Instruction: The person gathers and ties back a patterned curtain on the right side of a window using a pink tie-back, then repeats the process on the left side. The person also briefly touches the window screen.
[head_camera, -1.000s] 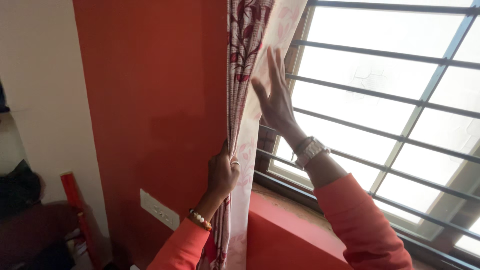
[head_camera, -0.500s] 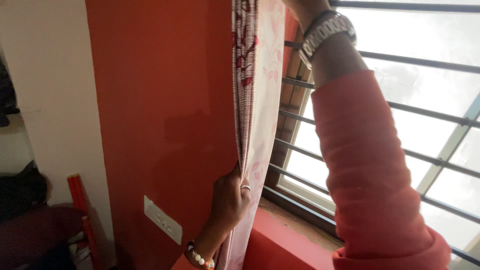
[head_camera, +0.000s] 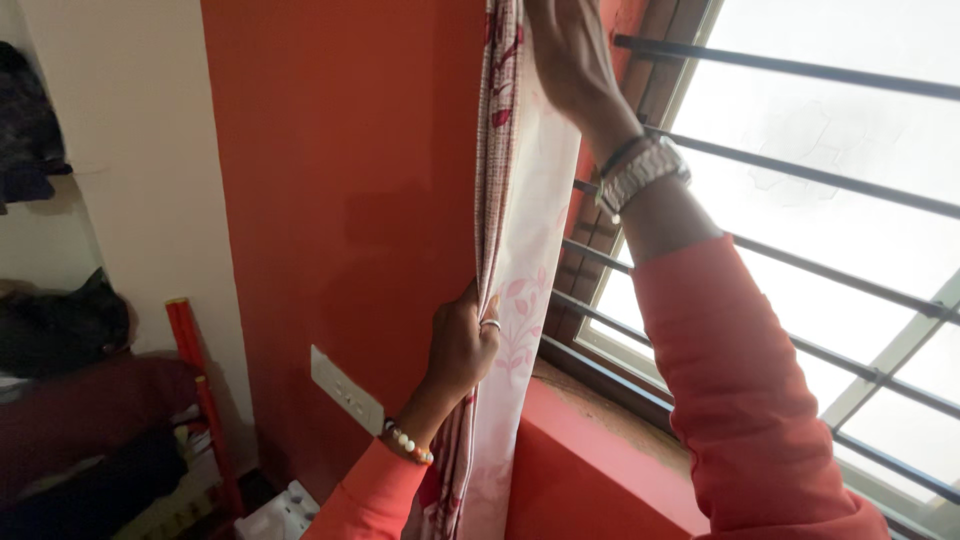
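We stand at a barred window (head_camera: 830, 200), both hands on a gathered floral curtain (head_camera: 520, 290) that hangs along the edge of an orange-red wall (head_camera: 350, 180). Our left hand (head_camera: 462, 345), ringed and wearing a beaded bracelet at the wrist, is closed around the bunched folds low down, fingers (head_camera: 484, 318) wrapped tight on the cloth, seemingly to keep the pleats together against the wall. Our right hand (head_camera: 565, 55) reaches high, near the top edge of the view, pressed to the pale lining side of the same curtain; its fingertips run out of frame, so we cannot tell how far that hand is closed or whether it pinches the fabric or merely flattens it. A metal wristwatch (head_camera: 640, 175) sits above the coral sleeve (head_camera: 740, 400). The curtain lies between the wall and the window frame, drawn clear of the glass, its lower end falling past the red sill (head_camera: 600, 440). A white switch plate (head_camera: 345, 388) is fixed to the wall below the left hand, and a red pole (head_camera: 205, 400) leans nearby.
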